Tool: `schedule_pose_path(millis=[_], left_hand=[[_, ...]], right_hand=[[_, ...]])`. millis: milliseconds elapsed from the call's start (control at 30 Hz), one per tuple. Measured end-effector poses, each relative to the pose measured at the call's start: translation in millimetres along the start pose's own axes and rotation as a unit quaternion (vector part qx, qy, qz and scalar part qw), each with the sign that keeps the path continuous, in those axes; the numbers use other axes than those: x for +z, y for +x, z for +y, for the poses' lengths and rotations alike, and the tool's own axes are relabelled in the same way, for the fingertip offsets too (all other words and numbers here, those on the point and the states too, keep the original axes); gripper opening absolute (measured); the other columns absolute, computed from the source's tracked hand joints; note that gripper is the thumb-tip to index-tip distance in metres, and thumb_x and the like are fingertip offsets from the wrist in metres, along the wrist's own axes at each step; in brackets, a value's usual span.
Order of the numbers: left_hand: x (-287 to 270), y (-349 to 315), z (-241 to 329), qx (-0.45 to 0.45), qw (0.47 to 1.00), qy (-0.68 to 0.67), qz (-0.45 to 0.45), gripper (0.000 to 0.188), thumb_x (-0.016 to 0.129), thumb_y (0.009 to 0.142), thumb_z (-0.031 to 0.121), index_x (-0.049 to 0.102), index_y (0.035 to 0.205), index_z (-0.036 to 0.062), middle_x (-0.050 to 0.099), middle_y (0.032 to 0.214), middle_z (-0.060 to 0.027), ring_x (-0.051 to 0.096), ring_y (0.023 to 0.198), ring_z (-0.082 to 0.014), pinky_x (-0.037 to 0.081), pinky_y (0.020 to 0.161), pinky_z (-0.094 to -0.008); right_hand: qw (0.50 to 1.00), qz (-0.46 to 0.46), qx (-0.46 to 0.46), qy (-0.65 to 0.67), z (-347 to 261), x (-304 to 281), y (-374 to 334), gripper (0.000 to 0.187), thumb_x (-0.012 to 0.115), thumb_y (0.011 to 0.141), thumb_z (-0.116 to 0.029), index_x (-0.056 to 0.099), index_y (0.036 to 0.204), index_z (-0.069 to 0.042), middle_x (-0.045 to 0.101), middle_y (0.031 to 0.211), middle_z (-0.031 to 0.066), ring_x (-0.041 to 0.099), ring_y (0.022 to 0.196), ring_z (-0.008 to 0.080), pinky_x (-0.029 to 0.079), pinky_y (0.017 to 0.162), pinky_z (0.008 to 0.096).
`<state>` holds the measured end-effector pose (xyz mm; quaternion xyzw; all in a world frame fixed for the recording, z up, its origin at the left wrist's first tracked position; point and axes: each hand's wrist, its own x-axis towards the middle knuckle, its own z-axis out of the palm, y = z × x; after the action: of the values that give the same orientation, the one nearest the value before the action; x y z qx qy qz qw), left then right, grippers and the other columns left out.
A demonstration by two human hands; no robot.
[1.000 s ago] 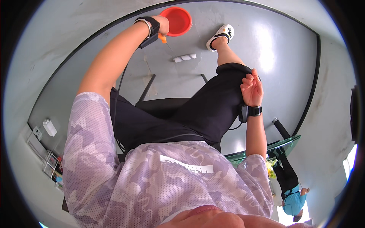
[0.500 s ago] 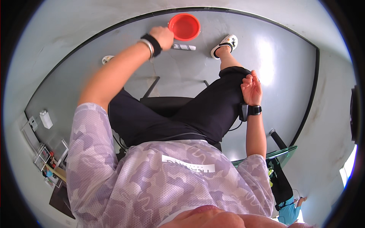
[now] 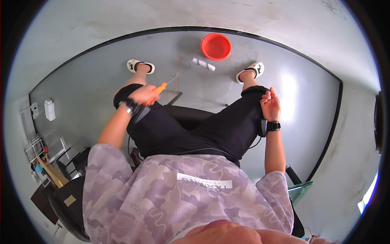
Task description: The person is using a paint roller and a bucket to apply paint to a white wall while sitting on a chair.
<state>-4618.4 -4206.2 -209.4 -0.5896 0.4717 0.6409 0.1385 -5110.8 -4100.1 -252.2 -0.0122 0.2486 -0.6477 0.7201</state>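
A paint roller point(image 3: 203, 64) with a white striped sleeve, a thin wire frame and an orange handle point(image 3: 159, 90) reaches forward from my left hand point(image 3: 142, 94). The fingers of that hand are wrapped round the handle, just above my left knee, and are slightly blurred. The sleeve is in front of me, just on the near side of a round red basin point(image 3: 216, 47). On my right thigh rests my right hand point(image 3: 271, 106), palm up, its fingers loosely bent and apart, with nothing in them.
My feet in white clogs point(image 3: 250, 72) stand on the grey floor point(image 3: 308, 97), either side of the roller. A dark skirting line point(image 3: 187, 29) edges the floor at the white wall. Left are a white box point(image 3: 49, 110) and a black chair point(image 3: 67, 207); right, a glass tabletop edge point(image 3: 300, 190).
My left hand has drawn back from beside the basin to my left knee, bringing the roller handle into sight. The view has shifted; my right hand stays on the thigh.
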Motion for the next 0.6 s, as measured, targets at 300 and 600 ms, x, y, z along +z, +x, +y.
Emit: schedule_pose_path(millis=[300,600], left_hand=[[11.8,-143.1,51.1,0.189,0.95,-0.21,0.134,0.016,0.051,0.081,0.009,0.046,0.095,0.0034,0.045,0.066,-0.0004,0.043,0.045,-0.0059,0.033,0.04,-0.0191],[68.5,-1.1,137.5,0.203,0.908,-0.354,-0.094,0.012,0.052,0.081,0.01,0.042,0.087,0.007,0.041,0.061,0.0004,0.041,0.045,-0.0078,0.035,0.041,-0.0221]], right_hand=[[1.0,0.026,0.005,0.004,-2.4,-3.3,0.3,0.03,0.048,0.088,-0.016,0.046,0.116,-0.005,0.051,0.094,0.0074,0.049,0.079,0.0134,0.045,0.073,0.0257],[0.999,0.019,-0.011,0.026,-0.9,5.4,2.1,0.025,0.048,0.089,-0.016,0.049,0.112,-0.005,0.053,0.092,0.0074,0.05,0.077,0.0139,0.044,0.07,0.0255]])
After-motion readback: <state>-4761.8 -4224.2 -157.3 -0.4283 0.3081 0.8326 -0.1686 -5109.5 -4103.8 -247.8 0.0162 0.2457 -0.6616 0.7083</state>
